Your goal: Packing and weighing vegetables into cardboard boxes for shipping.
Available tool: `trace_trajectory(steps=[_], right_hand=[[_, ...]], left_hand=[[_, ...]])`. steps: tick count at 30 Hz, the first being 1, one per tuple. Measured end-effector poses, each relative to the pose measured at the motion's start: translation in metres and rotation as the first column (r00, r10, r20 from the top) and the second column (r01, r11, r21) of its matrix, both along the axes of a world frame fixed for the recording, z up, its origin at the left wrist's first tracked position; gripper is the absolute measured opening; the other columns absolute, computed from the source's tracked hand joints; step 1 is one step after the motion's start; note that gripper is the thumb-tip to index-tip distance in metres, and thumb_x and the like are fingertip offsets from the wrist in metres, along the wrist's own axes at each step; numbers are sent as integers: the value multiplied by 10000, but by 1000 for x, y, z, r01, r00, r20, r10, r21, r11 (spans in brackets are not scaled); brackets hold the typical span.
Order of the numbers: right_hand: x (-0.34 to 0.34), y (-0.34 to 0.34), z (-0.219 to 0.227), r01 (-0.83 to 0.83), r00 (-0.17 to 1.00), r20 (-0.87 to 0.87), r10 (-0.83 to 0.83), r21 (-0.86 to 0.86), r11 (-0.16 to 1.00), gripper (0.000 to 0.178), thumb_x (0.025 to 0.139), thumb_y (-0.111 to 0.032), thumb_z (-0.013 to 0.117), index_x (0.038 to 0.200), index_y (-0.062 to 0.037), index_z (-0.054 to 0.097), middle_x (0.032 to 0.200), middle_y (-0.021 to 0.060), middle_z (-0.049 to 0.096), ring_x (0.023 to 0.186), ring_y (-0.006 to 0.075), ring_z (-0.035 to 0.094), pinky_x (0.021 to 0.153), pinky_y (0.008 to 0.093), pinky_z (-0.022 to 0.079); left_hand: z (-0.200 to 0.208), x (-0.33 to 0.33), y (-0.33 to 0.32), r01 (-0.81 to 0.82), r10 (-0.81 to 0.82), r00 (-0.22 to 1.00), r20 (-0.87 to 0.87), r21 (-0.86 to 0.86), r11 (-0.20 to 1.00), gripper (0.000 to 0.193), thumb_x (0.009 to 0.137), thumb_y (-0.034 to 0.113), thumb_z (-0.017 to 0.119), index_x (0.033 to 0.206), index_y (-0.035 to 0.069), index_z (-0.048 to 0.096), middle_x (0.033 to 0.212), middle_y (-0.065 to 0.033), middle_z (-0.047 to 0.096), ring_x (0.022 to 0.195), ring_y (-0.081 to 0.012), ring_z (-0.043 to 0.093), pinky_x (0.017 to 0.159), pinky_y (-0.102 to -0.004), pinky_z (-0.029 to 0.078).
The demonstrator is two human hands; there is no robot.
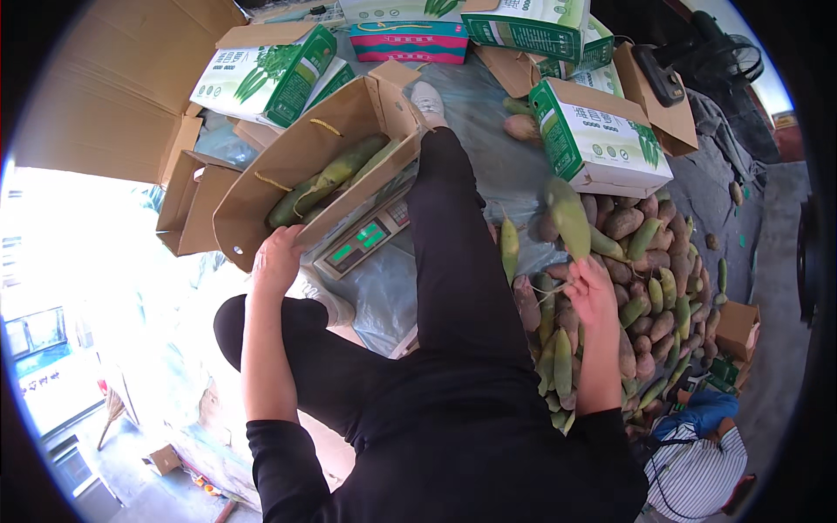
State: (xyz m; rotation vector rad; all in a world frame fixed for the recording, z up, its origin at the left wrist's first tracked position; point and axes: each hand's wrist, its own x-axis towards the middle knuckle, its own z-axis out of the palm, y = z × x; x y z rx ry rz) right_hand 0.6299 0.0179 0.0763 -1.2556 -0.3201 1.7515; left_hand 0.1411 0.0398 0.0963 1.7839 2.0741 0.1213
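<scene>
My left hand (277,261) is closed on the near rim of a tall open cardboard box (240,209). Inside that box lie several long green radishes (336,170), and yellow rope handles show along its wall. Under the box sits a digital scale (366,235) with lit green displays. Out to the right, my right hand (591,295) has its fingers pinched on the lower end of a green radish (568,218). That radish is held upright and slightly blurred, above a large pile of radishes (649,261), some green and some brownish-red.
Green-and-white printed cartons (602,144) stand around the far side, with a pink-and-blue carton (408,42) among them. A black fan (724,57) is at the far right. Plastic sheeting (488,113) covers the floor. Another person in a striped shirt (697,471) is at the lower right.
</scene>
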Motion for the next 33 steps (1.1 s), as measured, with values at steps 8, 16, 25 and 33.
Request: trace_trajectory(steps=[8,16,25,33], right_hand=[[-85,93,79,-536,839,47,542,242,809,315,851,-134,582,1141,-36,505,694,-65,390,518,0,331,484,178,336],[-198,167,81,-823,515,139,846,355,443,169,848,-190,616,880,-31,568,711,-13,495,565,50,429,491,217,365],[-236,213,35,-869,457,822,341,330,370,356,820,-172,581,1108,37,571,860,115,649,659,167,649,634,320,498],[-80,152,-20,-512,766,561,314,236,826,315,865,-170,561,1154,-44,572,975,64,651,718,105,584,609,229,462]], left_hand=[[1,-6,-1,65,-68,997,37,66,996,349,766,72,571,1114,64,583,999,-177,582,962,-365,549,821,-426,440],[-3,-12,-1,163,-162,987,-17,104,981,341,749,24,593,1090,1,585,993,-222,593,937,-389,568,807,-435,454],[-2,0,9,161,-162,986,41,28,987,289,754,16,579,1041,-6,598,933,-227,594,880,-392,575,766,-433,449],[3,-6,0,154,-154,987,38,4,988,286,764,36,573,1046,-8,594,913,-219,592,877,-390,574,760,-421,446]])
